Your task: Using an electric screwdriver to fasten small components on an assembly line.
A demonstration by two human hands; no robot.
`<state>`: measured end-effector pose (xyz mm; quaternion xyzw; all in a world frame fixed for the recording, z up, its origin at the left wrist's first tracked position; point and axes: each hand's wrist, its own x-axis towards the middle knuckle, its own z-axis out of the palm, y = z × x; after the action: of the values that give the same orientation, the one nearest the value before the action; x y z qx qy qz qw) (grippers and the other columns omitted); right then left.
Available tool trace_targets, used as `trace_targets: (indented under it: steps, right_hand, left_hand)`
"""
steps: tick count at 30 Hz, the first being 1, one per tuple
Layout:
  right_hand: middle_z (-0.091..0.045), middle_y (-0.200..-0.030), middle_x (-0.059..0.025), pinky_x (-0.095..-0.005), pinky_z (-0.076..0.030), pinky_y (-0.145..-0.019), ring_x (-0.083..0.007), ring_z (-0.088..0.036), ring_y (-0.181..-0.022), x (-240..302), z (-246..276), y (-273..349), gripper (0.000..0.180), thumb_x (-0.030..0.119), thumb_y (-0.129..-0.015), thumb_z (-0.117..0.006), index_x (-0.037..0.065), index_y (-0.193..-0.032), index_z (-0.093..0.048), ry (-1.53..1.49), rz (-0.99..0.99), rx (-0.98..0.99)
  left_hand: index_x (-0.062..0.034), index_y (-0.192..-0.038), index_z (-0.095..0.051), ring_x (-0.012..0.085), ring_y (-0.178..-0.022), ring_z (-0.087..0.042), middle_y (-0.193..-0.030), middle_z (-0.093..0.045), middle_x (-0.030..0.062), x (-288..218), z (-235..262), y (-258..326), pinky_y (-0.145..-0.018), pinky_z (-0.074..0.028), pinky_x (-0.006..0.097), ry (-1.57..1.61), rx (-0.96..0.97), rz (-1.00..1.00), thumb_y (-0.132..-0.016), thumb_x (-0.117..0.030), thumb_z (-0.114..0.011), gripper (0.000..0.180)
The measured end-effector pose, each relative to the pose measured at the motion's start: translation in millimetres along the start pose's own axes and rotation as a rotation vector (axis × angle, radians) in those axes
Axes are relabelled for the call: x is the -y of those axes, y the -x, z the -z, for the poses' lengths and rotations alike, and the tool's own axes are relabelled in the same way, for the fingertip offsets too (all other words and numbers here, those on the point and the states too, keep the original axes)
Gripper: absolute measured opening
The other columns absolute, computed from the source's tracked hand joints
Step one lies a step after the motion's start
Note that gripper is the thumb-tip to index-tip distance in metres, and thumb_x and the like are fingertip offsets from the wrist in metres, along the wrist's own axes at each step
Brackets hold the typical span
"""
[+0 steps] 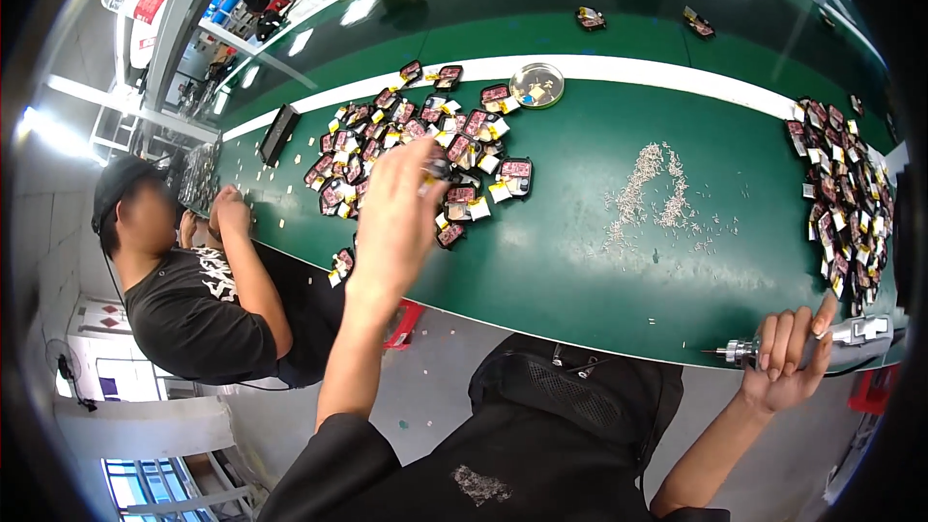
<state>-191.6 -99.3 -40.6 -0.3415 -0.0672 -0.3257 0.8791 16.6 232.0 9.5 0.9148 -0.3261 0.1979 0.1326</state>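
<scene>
Left hand: I see my left hand [394,208] stretched forward over the near edge of the pile of small dark parts [425,150], fingers curled down; it seems to pinch one small part at its fingertips, but the blur leaves me unsure.
Right hand: my right hand [788,353] is wrapped around the electric screwdriver [807,340] at the near table edge.
Screwdriver axis: I read its long axis as running left to right along the edge, bit tip pointing left.
Key relation: the pile lies ahead and left of me, directly under the left hand and well apart from the right, so the left hand is nearer.
Screws: a loose scatter of small screws [657,193] lies between the two hands, further onto the green table [580,271].
Second pile: more dark parts [846,193] at far right, beyond the screwdriver.
Round tin: a small metal dish [536,85] behind the left pile.
Neighbour: a seated person in a black shirt [193,300] works to my left.
</scene>
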Motion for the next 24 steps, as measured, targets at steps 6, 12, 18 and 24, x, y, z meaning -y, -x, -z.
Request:
trace_targets:
  steps: [6,12,18,24]
  right_hand:
    - [-0.034,-0.049,0.003,-0.0223,-0.034,-0.039,-0.0063,-0.031,-0.037,-24.7,-8.1,6.3,0.014,0.018,-0.095,-0.045,0.007,-0.089,-0.038,-0.041,-0.079,-0.099]
    - [-0.034,-0.05,0.0019,-0.0243,-0.036,-0.04,-0.0072,-0.032,-0.037,-25.7,-1.4,14.8,0.013,0.017,-0.095,-0.043,0.007,-0.089,-0.039,-0.127,-0.059,-0.206]
    - [-0.033,-0.049,0.002,-0.0244,-0.036,-0.04,-0.0078,-0.032,-0.036,-24.6,0.2,15.6,0.014,0.018,-0.095,-0.044,0.007,-0.088,-0.04,-0.165,-0.069,-0.234]
    - [-0.034,-0.05,0.0023,-0.0239,-0.036,-0.042,-0.0077,-0.034,-0.037,-23.5,1.3,14.1,0.012,0.017,-0.095,-0.044,0.007,-0.089,-0.041,-0.223,-0.071,-0.179]
  left_hand:
    - [0.002,-0.119,-0.053,0.0365,-0.121,-0.043,-0.128,-0.05,0.0203,48.9,-5.5,12.5,-0.101,-0.036,0.044,-0.299,-0.028,0.071,-0.087,-0.008,-0.057,0.034]
    - [0.0009,-0.098,-0.062,0.0286,-0.091,-0.059,-0.097,-0.061,0.012,-63.5,-38.9,-9.9,-0.077,-0.049,0.036,0.271,0.052,-0.23,-0.072,0.005,-0.067,0.026]
    - [-0.0024,-0.095,-0.063,0.0255,-0.083,-0.059,-0.092,-0.058,0.0079,-80.3,-79.9,-37.0,-0.067,-0.05,0.036,0.229,0.102,-0.324,-0.073,0.001,-0.067,0.022]
    - [-0.0001,-0.091,-0.063,0.0239,-0.08,-0.059,-0.091,-0.057,0.0078,-79.9,-80.2,-45.6,-0.064,-0.051,0.034,0.123,0.15,-0.501,-0.075,0.001,-0.064,0.016]
